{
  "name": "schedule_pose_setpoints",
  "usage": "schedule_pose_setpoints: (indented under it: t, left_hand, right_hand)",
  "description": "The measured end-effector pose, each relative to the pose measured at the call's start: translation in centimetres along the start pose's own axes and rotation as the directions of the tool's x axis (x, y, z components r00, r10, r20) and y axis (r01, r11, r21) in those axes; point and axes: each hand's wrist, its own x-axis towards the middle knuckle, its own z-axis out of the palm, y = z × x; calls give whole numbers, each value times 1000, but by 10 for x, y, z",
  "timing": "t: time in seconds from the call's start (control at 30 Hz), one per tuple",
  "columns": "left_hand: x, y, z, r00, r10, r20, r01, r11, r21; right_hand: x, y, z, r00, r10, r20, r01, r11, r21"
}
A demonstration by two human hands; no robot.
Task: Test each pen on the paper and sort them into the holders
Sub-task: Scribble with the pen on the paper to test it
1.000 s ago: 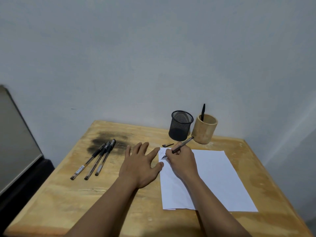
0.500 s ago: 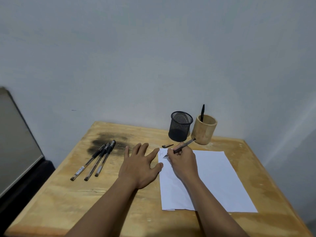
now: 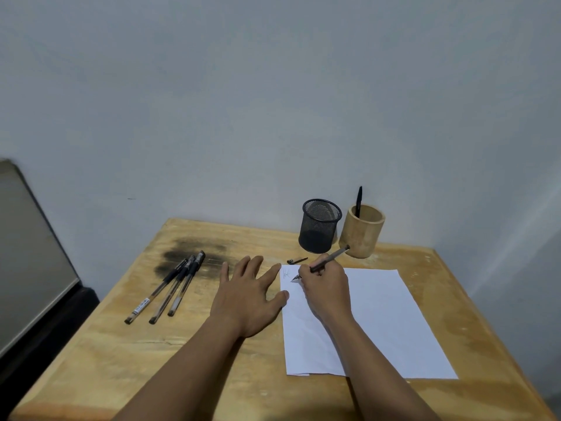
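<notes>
On the counter (image 3: 91, 375), the paper (image 3: 379, 314) is steadied by the flat left hand (image 3: 249, 294). The pen (image 3: 329, 259), gripped in the right hand (image 3: 326, 287), seemingly touches its far corner. Faint strokes could be misjudged as dry.

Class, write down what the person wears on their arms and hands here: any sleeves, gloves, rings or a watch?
Nothing is worn. The left hand and right hand show no gloves or rings, the wrists carry no watch or band, and no sleeve appears anywhere down to the picture's lower edge.
</notes>
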Motion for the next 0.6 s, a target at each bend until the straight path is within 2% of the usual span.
schedule_pose_setpoints:
  t: [0.13,0.33,0.47,0.6]
  left_hand:
    - [2,3,-4,1000,-15,10,15,999,-42]
    - [31,14,-18,989,-105,-108,89,985,-147]
    - [59,30,-23,983,-131,-125,100,968,-229]
    - [69,40,-19,983,-135,-126,115,981,-156]
  right_hand:
    - [4,-4,-3,993,87,-73,-71,978,198]
    - [6,-11,-11,988,75,-137,-33,957,287]
    - [12,-14,-20,984,85,-156,-31,946,322]
    - [14,-15,-29,988,76,-136,-25,940,340]
